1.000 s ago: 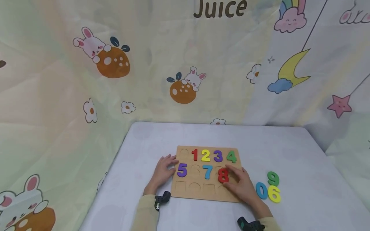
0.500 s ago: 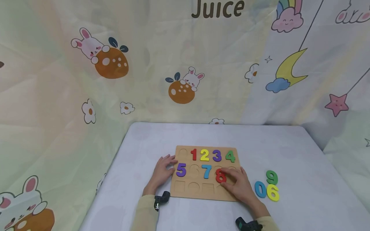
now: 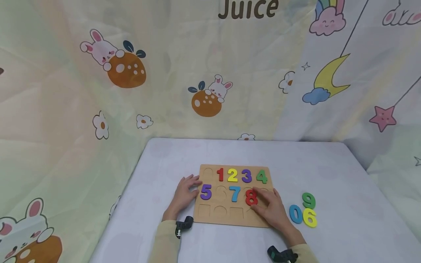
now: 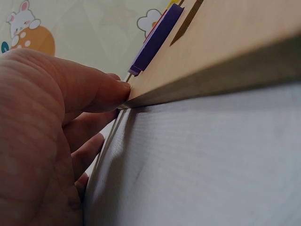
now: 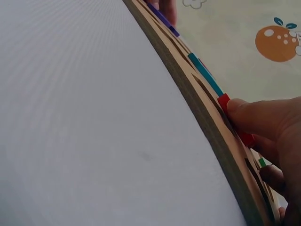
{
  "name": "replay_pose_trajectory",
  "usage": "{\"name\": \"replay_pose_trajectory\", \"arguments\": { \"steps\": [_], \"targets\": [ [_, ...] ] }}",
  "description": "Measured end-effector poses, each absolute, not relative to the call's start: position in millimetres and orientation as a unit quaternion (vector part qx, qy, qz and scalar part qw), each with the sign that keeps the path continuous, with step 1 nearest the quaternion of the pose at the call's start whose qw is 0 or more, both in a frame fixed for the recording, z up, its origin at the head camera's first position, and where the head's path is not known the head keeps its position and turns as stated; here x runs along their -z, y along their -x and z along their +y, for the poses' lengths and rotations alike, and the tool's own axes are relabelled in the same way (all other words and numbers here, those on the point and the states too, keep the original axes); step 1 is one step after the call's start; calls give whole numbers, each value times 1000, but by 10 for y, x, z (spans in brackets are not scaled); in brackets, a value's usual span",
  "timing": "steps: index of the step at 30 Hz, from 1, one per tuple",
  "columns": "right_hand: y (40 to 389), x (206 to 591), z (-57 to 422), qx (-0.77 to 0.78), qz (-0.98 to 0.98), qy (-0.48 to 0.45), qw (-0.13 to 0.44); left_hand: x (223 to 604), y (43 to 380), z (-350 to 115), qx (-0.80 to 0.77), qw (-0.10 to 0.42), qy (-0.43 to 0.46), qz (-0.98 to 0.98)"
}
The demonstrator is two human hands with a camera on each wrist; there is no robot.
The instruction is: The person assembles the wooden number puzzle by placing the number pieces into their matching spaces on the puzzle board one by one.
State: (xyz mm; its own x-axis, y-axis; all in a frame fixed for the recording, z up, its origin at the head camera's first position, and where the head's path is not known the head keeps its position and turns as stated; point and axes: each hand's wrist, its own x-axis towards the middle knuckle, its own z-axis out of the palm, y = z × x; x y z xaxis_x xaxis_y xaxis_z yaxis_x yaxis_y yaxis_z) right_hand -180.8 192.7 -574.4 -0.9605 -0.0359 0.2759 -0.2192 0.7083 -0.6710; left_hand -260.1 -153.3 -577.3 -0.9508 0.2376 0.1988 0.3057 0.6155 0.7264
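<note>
A wooden number board [image 3: 227,215] lies on the table, with coloured numbers 1, 2, 3, 4, 5 and 7 seated in its recesses. My right hand [image 3: 273,209] pinches a red number 8 [image 3: 251,197] between thumb and fingers, over the middle row beside the blue 7 [image 3: 235,194]. In the right wrist view, the thumb presses the side of the red piece, which overlaps the board's surface. At the board's left edge rests my left hand [image 3: 183,193], thumb and fingertips touching the rim near the purple 5 [image 3: 206,192]. Its fingers extend loosely in the left wrist view.
Right of the board lie a green 9 [image 3: 308,200], a blue 0 [image 3: 295,214] and a yellow 6 [image 3: 310,217]. The white-covered table [image 3: 177,153] meets a printed cloth backdrop [image 3: 171,73] behind and at the sides. Several recesses in the board hold nothing.
The right hand has shifted the red 8 a little left and then slightly away from me, beside the 7. The left hand stays at the board's edge.
</note>
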Motion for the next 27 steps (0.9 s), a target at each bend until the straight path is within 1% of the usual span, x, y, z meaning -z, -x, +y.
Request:
{"name": "replay_pose_trajectory", "arguments": {
  "steps": [5,9,19,23,27],
  "targets": [
    [1835,5728,1890,-357,-926,-59,107,5762,2600,-1539,415,28,136,-899],
    [1861,5729,1855,-353,-928,-60,101,5758,2600,-1537,416,28,138,-899],
    [1852,5797,1817,-341,-926,-65,151,5780,2619,-1536,407,33,146,-901],
    [1854,5799,1822,-338,-926,-66,152,5777,2621,-1535,409,22,137,-902],
    [1864,5795,1824,-333,-929,-70,144,5782,2622,-1534,411,27,135,-901]
  ]
}}
